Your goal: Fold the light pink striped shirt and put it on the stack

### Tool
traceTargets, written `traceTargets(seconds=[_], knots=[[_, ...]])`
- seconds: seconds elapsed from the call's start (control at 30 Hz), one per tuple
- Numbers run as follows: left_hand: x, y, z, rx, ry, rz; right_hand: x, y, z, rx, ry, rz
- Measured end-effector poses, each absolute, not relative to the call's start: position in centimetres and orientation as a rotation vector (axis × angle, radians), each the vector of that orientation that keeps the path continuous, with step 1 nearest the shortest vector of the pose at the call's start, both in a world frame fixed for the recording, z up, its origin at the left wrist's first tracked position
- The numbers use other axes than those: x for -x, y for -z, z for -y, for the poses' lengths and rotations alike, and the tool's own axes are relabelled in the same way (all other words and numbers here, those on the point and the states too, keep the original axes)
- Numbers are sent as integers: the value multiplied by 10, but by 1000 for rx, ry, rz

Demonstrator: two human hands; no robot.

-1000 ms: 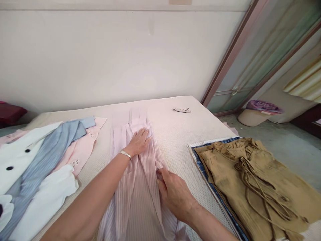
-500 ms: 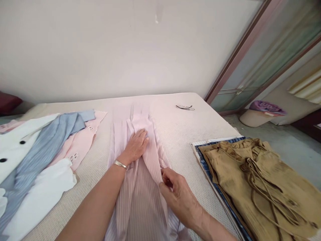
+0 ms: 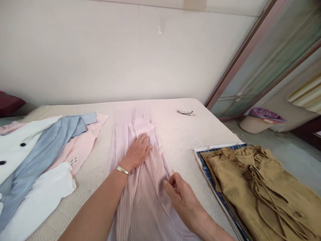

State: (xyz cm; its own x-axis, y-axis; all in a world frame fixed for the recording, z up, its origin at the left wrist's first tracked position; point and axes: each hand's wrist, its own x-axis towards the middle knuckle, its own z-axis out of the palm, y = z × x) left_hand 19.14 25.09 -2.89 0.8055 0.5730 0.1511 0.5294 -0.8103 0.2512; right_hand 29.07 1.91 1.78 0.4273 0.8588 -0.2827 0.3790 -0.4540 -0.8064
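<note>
Since a moment ago, the right hand (image 3: 182,195) has slid a little lower along the right edge of the pink striped garment (image 3: 142,187), its fingers closed in a pinch on a fold there. Just up and left of that pinch, the left hand (image 3: 137,151) lies open and flat, pressing the garment's middle onto the bed (image 3: 175,134). Right of the pinch lies a brown garment (image 3: 260,187); well left of the flat hand lie white, blue and pink clothes (image 3: 42,157).

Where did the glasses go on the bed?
In the head view, the thin-framed glasses lie on the beige textured bed near its far right corner, beyond the pale pink striped garment and close to the sliding glass door.
</note>
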Motion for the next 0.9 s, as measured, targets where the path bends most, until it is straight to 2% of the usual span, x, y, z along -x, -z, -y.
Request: traceTargets(seconds=[0.17,0.3,0.47,0.6,0.67,0.77,0.9], knots=[[-192,30,-250,-2823,-305,-868,-289,-22,-2,2264,-1067,1296],[-191,31,-248,-2822,-393,-890,-306,-21,7,2234,-1197,1560],[-189,31,-248,-2783,-426,-874,-346,-30,-25,2282,-849,1387],[-186,18,-249,-2617,-515,-819,-373,-44,-116,2175,-645,1313],[-186,9,-249,-2409,-662,-745,-382,-50,-182,2145,-685,1151],[-188,2,-252,-1821,-805,-629,-391,-52,-285,2106,-752,887],[-190,11,-265,-864,-756,-541,-396,-38,-384,2108,-811,742]])
